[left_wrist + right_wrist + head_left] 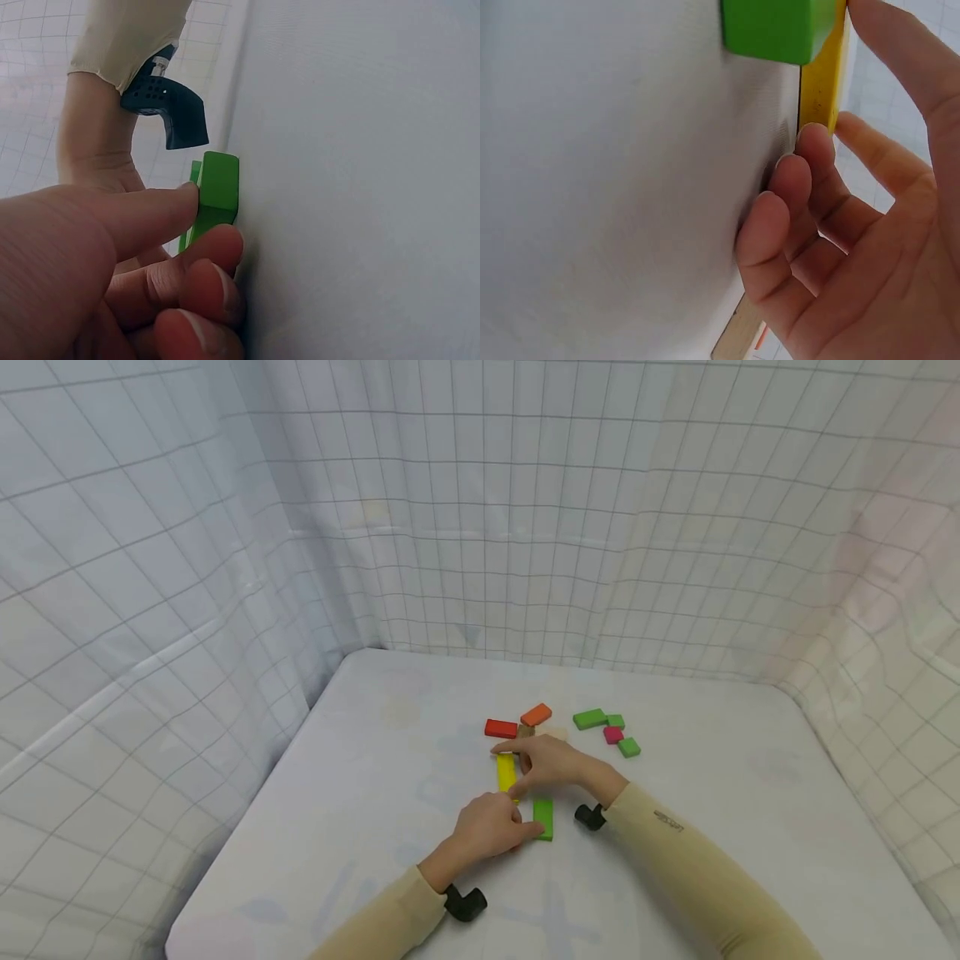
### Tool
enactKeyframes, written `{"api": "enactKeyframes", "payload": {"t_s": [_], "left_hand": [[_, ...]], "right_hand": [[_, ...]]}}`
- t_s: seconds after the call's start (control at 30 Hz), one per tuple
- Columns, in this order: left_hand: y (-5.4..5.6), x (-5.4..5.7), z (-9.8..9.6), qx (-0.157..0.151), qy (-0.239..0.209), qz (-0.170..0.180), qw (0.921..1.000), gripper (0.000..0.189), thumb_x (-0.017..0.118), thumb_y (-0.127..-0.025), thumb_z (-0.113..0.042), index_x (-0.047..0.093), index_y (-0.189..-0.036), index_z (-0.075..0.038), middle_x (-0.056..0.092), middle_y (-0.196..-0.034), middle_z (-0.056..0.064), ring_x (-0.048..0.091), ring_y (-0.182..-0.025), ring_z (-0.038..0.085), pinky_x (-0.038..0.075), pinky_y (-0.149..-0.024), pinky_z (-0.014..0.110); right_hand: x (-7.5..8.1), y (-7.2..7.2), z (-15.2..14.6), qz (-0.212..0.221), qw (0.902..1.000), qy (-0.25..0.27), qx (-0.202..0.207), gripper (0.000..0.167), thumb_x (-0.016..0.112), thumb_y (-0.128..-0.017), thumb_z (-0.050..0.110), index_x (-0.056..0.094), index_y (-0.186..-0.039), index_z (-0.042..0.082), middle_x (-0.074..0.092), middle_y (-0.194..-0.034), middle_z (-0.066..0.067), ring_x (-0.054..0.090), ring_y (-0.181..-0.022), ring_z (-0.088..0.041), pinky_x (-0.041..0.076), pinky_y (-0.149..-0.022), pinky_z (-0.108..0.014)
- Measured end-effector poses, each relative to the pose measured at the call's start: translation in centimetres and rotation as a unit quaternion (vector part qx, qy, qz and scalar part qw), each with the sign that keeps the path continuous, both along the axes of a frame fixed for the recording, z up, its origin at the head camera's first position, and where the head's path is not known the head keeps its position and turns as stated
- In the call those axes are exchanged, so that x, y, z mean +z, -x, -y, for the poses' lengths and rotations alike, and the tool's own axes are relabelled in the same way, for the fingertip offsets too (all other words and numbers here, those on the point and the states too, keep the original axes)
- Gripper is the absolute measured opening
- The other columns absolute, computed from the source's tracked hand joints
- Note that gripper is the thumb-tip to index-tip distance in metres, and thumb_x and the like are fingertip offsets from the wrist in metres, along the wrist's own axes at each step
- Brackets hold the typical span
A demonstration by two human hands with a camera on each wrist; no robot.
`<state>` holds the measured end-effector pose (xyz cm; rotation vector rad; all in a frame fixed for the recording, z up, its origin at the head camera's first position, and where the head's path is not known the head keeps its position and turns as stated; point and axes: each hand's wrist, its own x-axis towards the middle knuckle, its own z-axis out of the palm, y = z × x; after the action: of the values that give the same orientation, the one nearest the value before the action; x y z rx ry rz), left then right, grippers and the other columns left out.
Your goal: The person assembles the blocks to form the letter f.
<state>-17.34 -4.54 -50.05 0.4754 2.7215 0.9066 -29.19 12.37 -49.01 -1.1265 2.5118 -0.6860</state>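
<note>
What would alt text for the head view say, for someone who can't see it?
A person's left hand rests its thumb on a green block while the right hand spans a yellow block on a white table. Farther back lie a red block and an orange block; off to the right are a pink block and three more green ones.

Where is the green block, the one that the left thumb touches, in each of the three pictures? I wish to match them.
Head: green block below centre, slightly right, touched by the left hand.
Left wrist: green block near the middle, partly behind fingers.
Right wrist: green block at the top edge, cut off, before the yellow block.
Shared landmark: the right hand, partly hidden in the left wrist view.
</note>
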Motion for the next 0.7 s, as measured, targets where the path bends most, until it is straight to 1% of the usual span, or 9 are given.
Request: {"api": "enactKeyframes", "payload": {"t_s": [0.1, 0.23, 0.33, 0.43, 0.57, 0.7], "left_hand": [[-0.01, -0.01, 0.08, -0.002, 0.001, -0.002, 1.0000, 0.056, 0.072, -0.090, -0.049, 0.058, -0.045, -0.018, 0.040, -0.038, -0.011, 0.038, -0.035, 0.009, 0.022, -0.037, 0.022], [0.00, -0.03, 0.12, -0.002, 0.000, -0.003, 1.0000, 0.056, 0.072, -0.090, -0.049, 0.059, -0.045, -0.018, 0.041, -0.039, -0.011, 0.038, -0.035, 0.009, 0.022, -0.037, 0.022], [-0.04, 0.05, 0.11, 0.000, -0.002, -0.005, 1.0000, 0.055, 0.072, -0.090, -0.048, 0.060, -0.046, -0.018, 0.043, -0.039, -0.011, 0.039, -0.036, 0.009, 0.023, -0.038, 0.022], [-0.09, 0.08, 0.09, 0.002, -0.002, -0.010, 0.9999, 0.054, 0.072, -0.090, -0.048, 0.060, -0.046, -0.018, 0.043, -0.039, -0.011, 0.039, -0.036, 0.009, 0.023, -0.038, 0.022], [-0.16, 0.19, 0.07, 0.000, -0.001, -0.009, 1.0000, 0.055, 0.072, -0.090, -0.047, 0.060, -0.046, -0.017, 0.041, -0.038, -0.011, 0.038, -0.036, 0.009, 0.021, -0.038, 0.022], [-0.24, 0.38, 0.02, -0.002, 0.000, 0.001, 1.0000, 0.055, 0.071, -0.091, -0.047, 0.060, -0.046, -0.017, 0.040, -0.039, -0.011, 0.036, -0.036, 0.008, 0.020, -0.038, 0.022]], "right_hand": [[0.19, -0.05, 0.12, -0.007, 0.9998, -0.016, 0.013, 0.072, 0.085, -0.080, 0.044, 0.056, -0.144, 0.028, 0.053, -0.069, 0.006, 0.048, -0.060, -0.009, 0.035, -0.056, -0.025], [0.40, -0.21, 0.24, -0.018, 0.9985, -0.051, 0.007, 0.077, 0.085, -0.077, 0.050, 0.054, -0.145, 0.032, 0.054, -0.073, 0.007, 0.050, -0.066, -0.009, 0.036, -0.057, -0.026], [0.46, -0.33, 0.29, -0.029, 0.9971, -0.070, 0.000, 0.083, 0.085, -0.074, 0.055, 0.051, -0.147, 0.031, 0.054, -0.078, 0.008, 0.051, -0.072, -0.009, 0.037, -0.059, -0.025], [0.52, -0.44, 0.27, -0.036, 0.9968, -0.071, -0.007, 0.085, 0.085, -0.074, 0.056, 0.052, -0.146, 0.025, 0.054, -0.081, 0.007, 0.051, -0.075, -0.009, 0.038, -0.061, -0.026], [0.55, -0.53, 0.23, -0.040, 0.9974, -0.059, -0.011, 0.082, 0.085, -0.074, 0.052, 0.055, -0.141, 0.017, 0.056, -0.084, 0.005, 0.051, -0.075, -0.009, 0.040, -0.062, -0.025], [0.36, -0.51, 0.17, -0.045, 0.9974, -0.056, -0.010, 0.081, 0.083, -0.075, 0.053, 0.054, -0.141, 0.014, 0.057, -0.085, 0.006, 0.052, -0.077, -0.009, 0.043, -0.064, -0.025]]}}
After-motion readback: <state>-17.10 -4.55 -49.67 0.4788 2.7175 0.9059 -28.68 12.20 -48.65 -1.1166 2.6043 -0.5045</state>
